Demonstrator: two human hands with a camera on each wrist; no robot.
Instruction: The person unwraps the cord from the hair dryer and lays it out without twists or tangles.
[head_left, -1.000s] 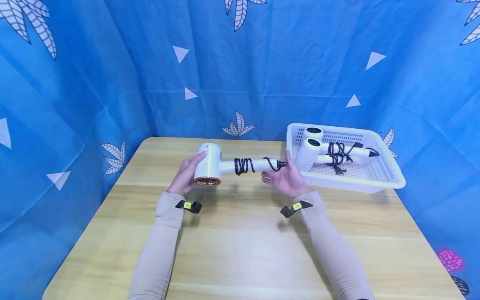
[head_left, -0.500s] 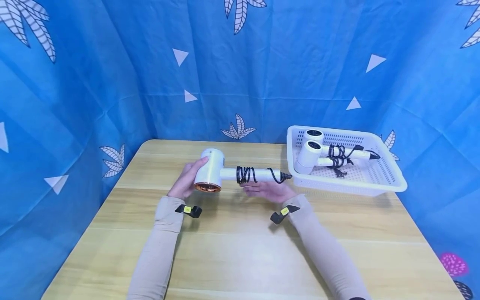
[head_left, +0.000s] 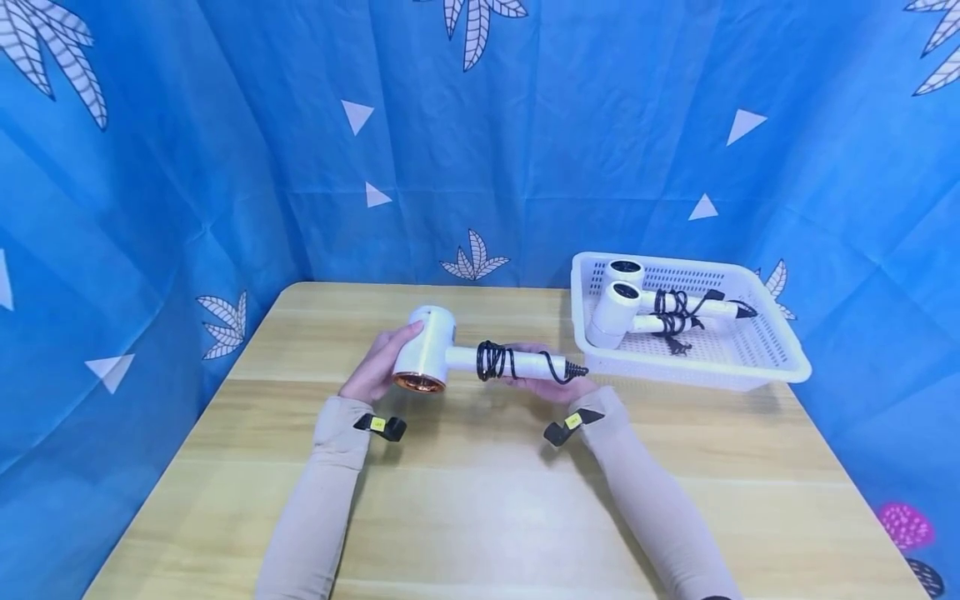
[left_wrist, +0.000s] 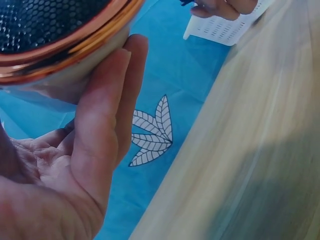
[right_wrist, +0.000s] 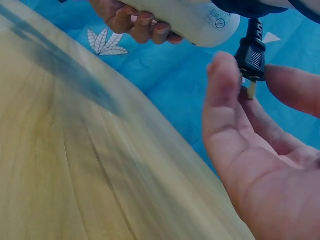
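Note:
My left hand (head_left: 378,358) grips the head of a white hair dryer (head_left: 431,346) with a copper-coloured rim. That rim (left_wrist: 55,67), with dark mesh inside, fills a corner of the left wrist view. The handle (head_left: 536,364) points right above the table, wound with a black cord (head_left: 491,360). My right hand (head_left: 551,390) is behind and under the handle, partly hidden by it. In the right wrist view a black plug (right_wrist: 252,56) hangs prongs down between its thumb and fingers (right_wrist: 222,80); I cannot tell whether they pinch it.
A white slotted basket (head_left: 795,358) stands at the table's back right. Inside lie two more white hair dryers, the front one (head_left: 613,315) beside the rear one (head_left: 712,307), with cords wound round their handles. Blue patterned cloth (head_left: 600,125) surrounds the wooden table (head_left: 472,517).
My right hand has moved left from the handle's end to behind and beneath its middle. The hair dryer has come slightly lower and nearer, still gripped by my left hand.

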